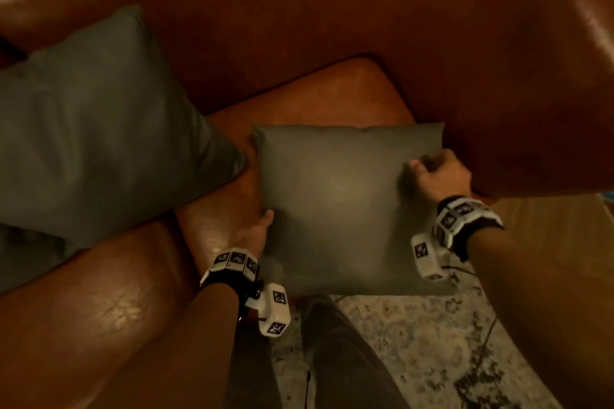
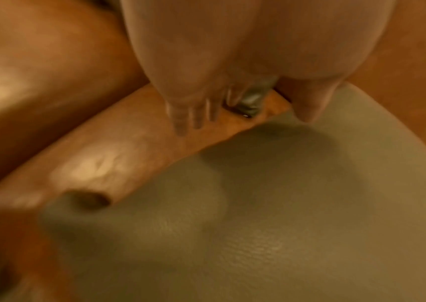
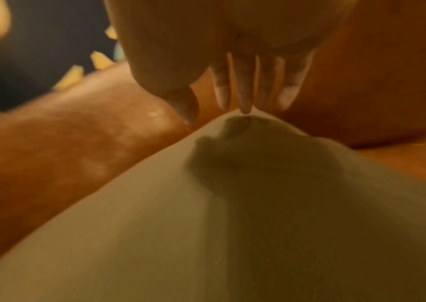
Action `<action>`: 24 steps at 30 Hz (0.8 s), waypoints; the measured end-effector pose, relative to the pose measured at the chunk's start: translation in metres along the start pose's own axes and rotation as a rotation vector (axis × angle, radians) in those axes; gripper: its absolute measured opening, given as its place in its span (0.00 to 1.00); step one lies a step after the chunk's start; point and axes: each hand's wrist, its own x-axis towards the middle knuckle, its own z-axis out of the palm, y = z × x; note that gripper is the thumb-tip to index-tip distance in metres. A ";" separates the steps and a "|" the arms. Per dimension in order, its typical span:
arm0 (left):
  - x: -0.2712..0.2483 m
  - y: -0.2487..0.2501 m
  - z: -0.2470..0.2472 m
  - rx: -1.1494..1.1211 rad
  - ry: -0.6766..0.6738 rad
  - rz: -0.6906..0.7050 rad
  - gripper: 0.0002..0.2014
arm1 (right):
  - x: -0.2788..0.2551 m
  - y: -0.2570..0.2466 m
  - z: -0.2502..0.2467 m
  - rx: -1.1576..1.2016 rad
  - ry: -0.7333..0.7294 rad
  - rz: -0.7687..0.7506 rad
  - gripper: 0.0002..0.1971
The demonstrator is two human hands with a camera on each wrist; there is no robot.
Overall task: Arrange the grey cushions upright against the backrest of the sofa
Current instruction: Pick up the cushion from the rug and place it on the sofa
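We grasp the cushion (image 1: 335, 202) by both side edges, left hand (image 1: 257, 229) and right hand (image 1: 438, 176), to stand it against the backrest (image 1: 299, 26).

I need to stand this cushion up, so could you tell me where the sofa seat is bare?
Bare seat lies between the held cushion, the backrest and the armrest. Left, the larger cushion crowds it.

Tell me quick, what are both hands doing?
Left hand: holding the left edge of the small cushion.
Right hand: holding that cushion's right edge, thumb on top.
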 end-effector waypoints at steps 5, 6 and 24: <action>0.007 0.029 0.008 -0.108 -0.078 0.160 0.38 | 0.029 0.021 0.015 0.309 -0.168 0.405 0.52; 0.007 0.039 0.007 -0.127 -0.075 0.167 0.38 | 0.030 0.019 0.016 0.341 -0.179 0.379 0.52; 0.008 0.166 -0.071 -0.374 0.280 0.439 0.38 | 0.072 -0.187 -0.039 0.372 0.033 -0.332 0.32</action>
